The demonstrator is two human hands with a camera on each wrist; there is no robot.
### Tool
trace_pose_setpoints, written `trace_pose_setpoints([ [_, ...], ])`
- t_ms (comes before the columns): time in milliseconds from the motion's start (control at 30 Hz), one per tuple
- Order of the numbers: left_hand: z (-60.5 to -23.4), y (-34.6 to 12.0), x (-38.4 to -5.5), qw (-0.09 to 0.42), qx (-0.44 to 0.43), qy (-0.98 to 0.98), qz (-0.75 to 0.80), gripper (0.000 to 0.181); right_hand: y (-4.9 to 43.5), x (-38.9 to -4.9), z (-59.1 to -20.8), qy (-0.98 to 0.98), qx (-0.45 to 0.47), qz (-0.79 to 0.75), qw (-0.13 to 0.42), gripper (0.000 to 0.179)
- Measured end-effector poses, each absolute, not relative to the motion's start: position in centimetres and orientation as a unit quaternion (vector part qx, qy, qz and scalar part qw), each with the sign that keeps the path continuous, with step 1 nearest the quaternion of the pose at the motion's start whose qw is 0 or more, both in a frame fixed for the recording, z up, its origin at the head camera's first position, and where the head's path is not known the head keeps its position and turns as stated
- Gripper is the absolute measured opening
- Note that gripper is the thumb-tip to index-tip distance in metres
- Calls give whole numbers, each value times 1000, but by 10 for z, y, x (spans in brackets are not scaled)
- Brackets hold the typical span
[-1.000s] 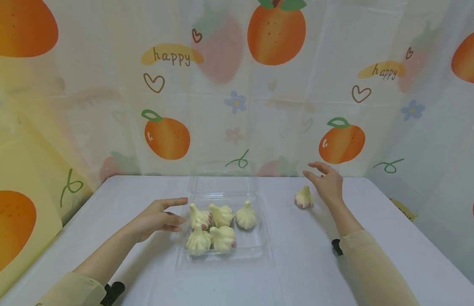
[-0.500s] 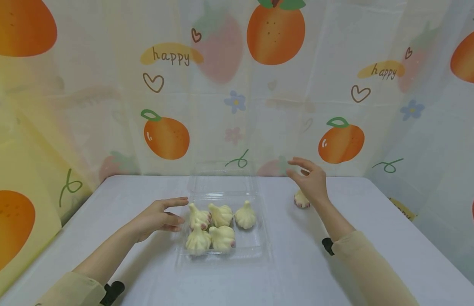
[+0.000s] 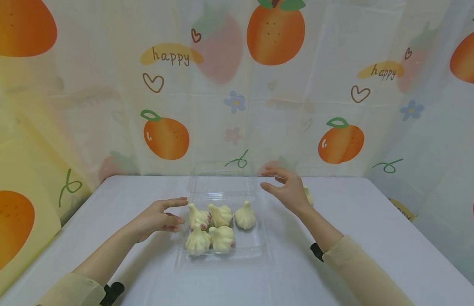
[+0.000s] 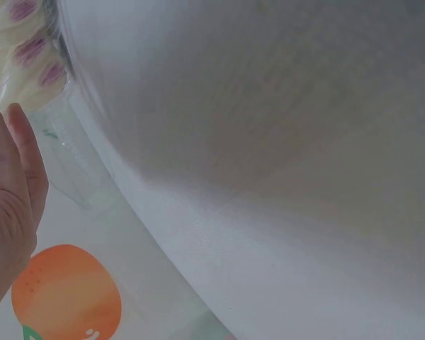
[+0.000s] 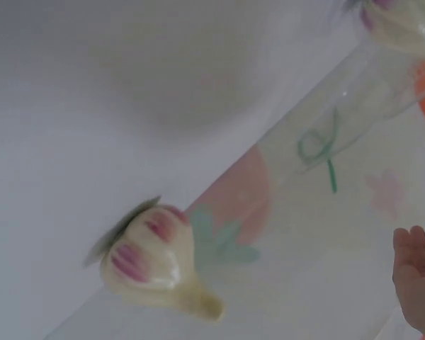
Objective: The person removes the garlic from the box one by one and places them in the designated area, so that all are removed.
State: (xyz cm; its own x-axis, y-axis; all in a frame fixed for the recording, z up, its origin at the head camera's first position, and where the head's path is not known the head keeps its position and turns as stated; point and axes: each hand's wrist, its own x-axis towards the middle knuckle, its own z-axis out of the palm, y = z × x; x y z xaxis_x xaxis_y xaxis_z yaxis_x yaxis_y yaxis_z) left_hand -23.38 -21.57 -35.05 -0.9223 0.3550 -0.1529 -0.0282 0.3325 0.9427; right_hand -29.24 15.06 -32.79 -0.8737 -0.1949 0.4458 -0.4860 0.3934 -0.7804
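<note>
A clear plastic box with its lid raised at the back stands on the table. Several garlic bulbs lie inside, with purple-marked bases visible on the bulbs in the left wrist view. My left hand is at the box's left side, fingertips right at the wall, fingers extended. Nothing is in my right hand, which hovers right of the lid, thumb and fingers apart. Behind it, mostly hidden, sits a single garlic bulb; the right wrist view shows this loose bulb whole.
A white table carries everything. Right behind its far edge hangs a curtain printed with oranges and strawberries. Yellow fabric borders the left side.
My right hand has moved left, from beside the loose garlic bulb past it toward the box, still holding nothing. The left hand and the box have stayed put.
</note>
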Motion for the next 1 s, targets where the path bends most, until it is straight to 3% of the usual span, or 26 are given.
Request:
trace_pose_setpoints([
  [1000, -353, -214, -233, 171, 99, 790, 581, 69, 95, -253, -349, -780, 336, 527, -16, 30],
])
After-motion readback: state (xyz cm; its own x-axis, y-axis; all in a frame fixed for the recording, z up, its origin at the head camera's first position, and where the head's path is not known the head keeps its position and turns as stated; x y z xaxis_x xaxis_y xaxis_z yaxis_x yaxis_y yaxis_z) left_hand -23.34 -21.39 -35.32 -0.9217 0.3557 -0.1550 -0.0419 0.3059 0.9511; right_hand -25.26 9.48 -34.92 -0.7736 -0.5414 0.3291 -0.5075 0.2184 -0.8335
